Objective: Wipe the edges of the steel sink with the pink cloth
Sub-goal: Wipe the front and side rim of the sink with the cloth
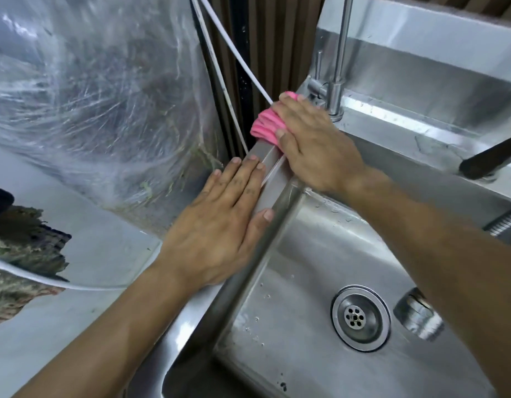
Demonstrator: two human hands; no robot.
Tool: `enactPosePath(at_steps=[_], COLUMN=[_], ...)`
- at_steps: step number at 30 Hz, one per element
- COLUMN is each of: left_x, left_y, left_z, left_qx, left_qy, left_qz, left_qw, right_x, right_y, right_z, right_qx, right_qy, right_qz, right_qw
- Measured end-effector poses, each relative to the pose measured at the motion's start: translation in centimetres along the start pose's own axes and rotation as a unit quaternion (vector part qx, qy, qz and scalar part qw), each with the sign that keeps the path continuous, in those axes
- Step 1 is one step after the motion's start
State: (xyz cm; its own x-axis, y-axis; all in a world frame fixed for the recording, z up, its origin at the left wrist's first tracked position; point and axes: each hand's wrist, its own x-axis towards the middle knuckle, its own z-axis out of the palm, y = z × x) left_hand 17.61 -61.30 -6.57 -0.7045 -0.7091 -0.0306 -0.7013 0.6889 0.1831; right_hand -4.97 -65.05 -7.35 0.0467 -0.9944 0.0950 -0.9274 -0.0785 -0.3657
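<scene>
The steel sink's left rim runs from the lower left up to the back corner. My right hand presses the bunched pink cloth onto the far end of that rim, next to the tap base; most of the cloth is hidden under my palm. My left hand lies flat with fingers together on the rim's outer side, nearer to me, thumb touching the inner lip. The basin is wet, with a round drain at the bottom.
A steel tap rises at the back left corner. White hoses hang beside a clear plastic sheet on the left. A dark handle lies on the back ledge. A ribbed hose enters from the right.
</scene>
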Motion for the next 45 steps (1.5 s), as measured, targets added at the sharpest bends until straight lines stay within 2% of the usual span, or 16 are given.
enactPosePath(at_steps=[6,12,17,23,27,32,37,40,45], left_x=[0.2,0.3,0.0,0.0,0.0,0.0,1.2,4.2,5.4], left_y=[-0.2,-0.6,-0.5,-0.7,-0.6,-0.5,-1.0,-0.8,-0.2], left_z=[0.4,0.9,1.1,1.3,1.4,1.1,0.2,-0.6,0.0], left_qx=[-0.004,-0.019,-0.022,-0.008,-0.010,-0.011,-0.012,0.000,0.028], left_qy=[0.001,0.024,0.041,0.050,0.052,0.050,-0.009,-0.022,-0.011], left_qz=[0.004,0.018,0.025,0.030,0.027,0.031,0.046,0.071,0.088], left_qw=[1.000,0.999,0.999,0.998,0.998,0.998,0.999,0.997,0.996], right_x=[-0.9,0.2,-0.9,-3.4,0.4,4.4,1.3,-0.4,3.5], right_y=[-1.4,0.4,-1.9,-3.3,-1.4,-1.6,-1.3,-0.6,-0.5], right_z=[1.1,-0.4,0.9,2.1,0.6,0.4,0.0,-0.4,-1.0], right_qx=[0.026,0.006,0.044,0.073,0.032,0.002,0.082,0.056,0.022], right_qy=[0.036,-0.012,0.030,0.034,0.025,0.060,0.042,0.002,0.003], right_qz=[0.049,0.019,0.069,0.034,0.080,0.156,0.100,0.052,0.090], right_qw=[0.998,1.000,0.996,0.996,0.996,0.986,0.991,0.997,0.996])
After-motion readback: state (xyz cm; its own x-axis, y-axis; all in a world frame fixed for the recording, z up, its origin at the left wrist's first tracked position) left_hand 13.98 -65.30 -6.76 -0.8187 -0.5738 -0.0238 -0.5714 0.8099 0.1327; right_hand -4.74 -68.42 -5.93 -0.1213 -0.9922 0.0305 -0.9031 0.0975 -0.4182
